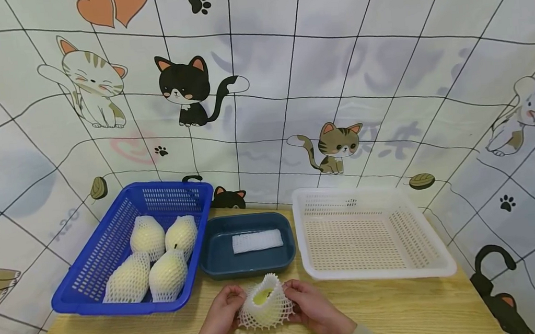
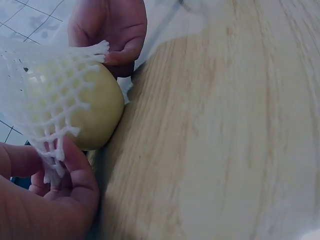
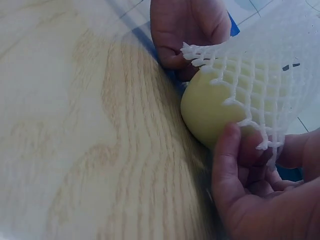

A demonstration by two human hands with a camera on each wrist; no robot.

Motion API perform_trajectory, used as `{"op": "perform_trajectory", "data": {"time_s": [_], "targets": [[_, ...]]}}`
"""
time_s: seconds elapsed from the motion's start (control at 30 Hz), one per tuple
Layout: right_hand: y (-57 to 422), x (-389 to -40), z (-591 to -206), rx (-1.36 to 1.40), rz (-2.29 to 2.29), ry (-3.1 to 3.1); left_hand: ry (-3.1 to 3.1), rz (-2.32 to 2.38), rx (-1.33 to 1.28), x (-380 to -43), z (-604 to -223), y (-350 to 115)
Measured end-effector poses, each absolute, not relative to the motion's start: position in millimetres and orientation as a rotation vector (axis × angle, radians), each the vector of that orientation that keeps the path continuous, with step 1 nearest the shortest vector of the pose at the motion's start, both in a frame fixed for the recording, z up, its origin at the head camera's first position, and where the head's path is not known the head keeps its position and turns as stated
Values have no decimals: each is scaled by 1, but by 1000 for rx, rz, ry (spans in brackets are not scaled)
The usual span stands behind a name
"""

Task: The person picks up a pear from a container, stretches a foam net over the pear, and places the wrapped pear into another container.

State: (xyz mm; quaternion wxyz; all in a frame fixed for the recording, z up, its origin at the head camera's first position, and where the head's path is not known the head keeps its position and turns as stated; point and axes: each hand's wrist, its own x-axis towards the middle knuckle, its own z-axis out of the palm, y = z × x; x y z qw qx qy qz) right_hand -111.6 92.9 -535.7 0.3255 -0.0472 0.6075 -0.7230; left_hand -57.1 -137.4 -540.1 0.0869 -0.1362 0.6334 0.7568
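In the head view a yellow pear [image 1: 261, 296] sits at the table's front middle under a white foam net sleeve [image 1: 272, 318], whose opening shows the fruit's top. My left hand [image 1: 223, 313] pinches the net's lower edge on the left. On the opposite side my right hand [image 1: 315, 308] pinches the edge between thumb and fingers. Seen from the left wrist, the net [image 2: 60, 95] drapes over part of the pear [image 2: 102, 112], leaving its lower side bare. The right wrist view shows the net's frayed rim stretched between both hands, with the bare pear [image 3: 202, 107] below.
A blue basket [image 1: 66, 301] at left holds several pears [image 1: 125, 280] in foam nets. Behind my hands stands a dark teal tray [image 1: 219, 268] with a flat white foam net [image 1: 257, 241] inside. A white basket [image 1: 379, 271] is at right. A cat-print sheet [image 1: 265, 83] hangs behind the table.
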Motion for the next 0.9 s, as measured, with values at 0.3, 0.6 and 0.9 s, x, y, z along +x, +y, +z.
{"op": "perform_trajectory", "data": {"time_s": [0.3, 0.6, 0.9], "targets": [[97, -117, -534, -109, -1859, 1506, 1968, 2215, -347, -55, -535, -136], [100, -118, -531, -115, -1861, 1454, 2008, 2185, -351, -57, -536, -138], [106, -120, -529, -148, -1800, 1572, 1802, 2224, -274, -57, -531, -151]]}}
